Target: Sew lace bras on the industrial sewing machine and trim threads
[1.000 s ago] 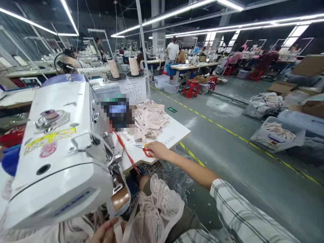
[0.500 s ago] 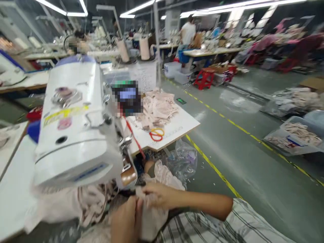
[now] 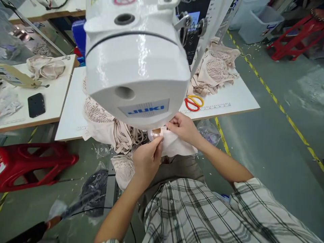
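Both my hands hold a pale pink lace garment piece (image 3: pixel 174 145) just below the head of a white sewing machine (image 3: pixel 136 64). My left hand (image 3: pixel 147 159) pinches the fabric's near edge with thumb and fingers. My right hand (image 3: pixel 184 127) grips its far edge close under the machine head, which hides the needle. More pink lace pieces (image 3: pixel 106 121) hang bunched off the table edge to the left of my hands. Red and yellow handled scissors (image 3: pixel 192 102) lie on the white table (image 3: pixel 235 98), a little beyond my right hand.
A heap of pink lace pieces (image 3: pixel 215 67) lies on the table at the back right. A red stool (image 3: pixel 30 163) stands on the floor at left, beside a second table (image 3: pixel 54 98) with a black phone (image 3: pixel 36 104). Plastic bags (image 3: pixel 91 192) lie below. Yellow floor tape (image 3: pixel 278 108) runs at right.
My right hand left the scissors on the table and came back to the fabric under the machine. My view swung down from the hall to the machine head and my hands.
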{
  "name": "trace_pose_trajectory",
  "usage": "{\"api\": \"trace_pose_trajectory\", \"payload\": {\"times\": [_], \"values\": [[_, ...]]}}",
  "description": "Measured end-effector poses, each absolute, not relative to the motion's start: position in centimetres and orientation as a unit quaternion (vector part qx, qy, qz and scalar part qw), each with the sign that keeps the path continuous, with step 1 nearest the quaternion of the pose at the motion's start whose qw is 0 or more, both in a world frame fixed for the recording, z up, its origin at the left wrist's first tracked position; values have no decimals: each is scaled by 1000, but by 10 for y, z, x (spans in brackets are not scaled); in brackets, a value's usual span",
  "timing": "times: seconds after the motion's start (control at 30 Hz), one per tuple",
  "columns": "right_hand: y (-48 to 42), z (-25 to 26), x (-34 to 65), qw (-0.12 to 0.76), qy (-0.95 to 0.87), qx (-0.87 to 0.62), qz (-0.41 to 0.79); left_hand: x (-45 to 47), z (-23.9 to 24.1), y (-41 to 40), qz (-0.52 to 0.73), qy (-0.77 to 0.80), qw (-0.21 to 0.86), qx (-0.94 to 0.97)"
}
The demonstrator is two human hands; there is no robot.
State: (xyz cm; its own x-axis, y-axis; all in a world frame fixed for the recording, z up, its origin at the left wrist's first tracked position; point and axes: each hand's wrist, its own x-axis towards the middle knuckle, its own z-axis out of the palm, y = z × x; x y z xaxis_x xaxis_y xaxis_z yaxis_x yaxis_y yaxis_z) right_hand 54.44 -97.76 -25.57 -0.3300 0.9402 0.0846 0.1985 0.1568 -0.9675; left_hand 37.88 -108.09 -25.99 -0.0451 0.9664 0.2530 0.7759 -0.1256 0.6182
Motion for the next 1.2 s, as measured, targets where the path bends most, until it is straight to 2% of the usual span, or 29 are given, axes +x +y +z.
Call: {"api": "trace_pose_trajectory", "payload": {"times": [0.23,0.5,1.0,1.2], "values": [[-948,-253,535,323,-750,-427,389,368,-259,-1065,248,660,63,706],[-943,-249,531,287,-754,-447,387,366,-256,-1059,245,661,44,708],[-944,-260,532,327,-736,-439,399,366,-256,-1061,258,652,43,712],[-948,-260,532,338,-735,-442,388,364,-257,-1064,248,632,-29,734]]}}
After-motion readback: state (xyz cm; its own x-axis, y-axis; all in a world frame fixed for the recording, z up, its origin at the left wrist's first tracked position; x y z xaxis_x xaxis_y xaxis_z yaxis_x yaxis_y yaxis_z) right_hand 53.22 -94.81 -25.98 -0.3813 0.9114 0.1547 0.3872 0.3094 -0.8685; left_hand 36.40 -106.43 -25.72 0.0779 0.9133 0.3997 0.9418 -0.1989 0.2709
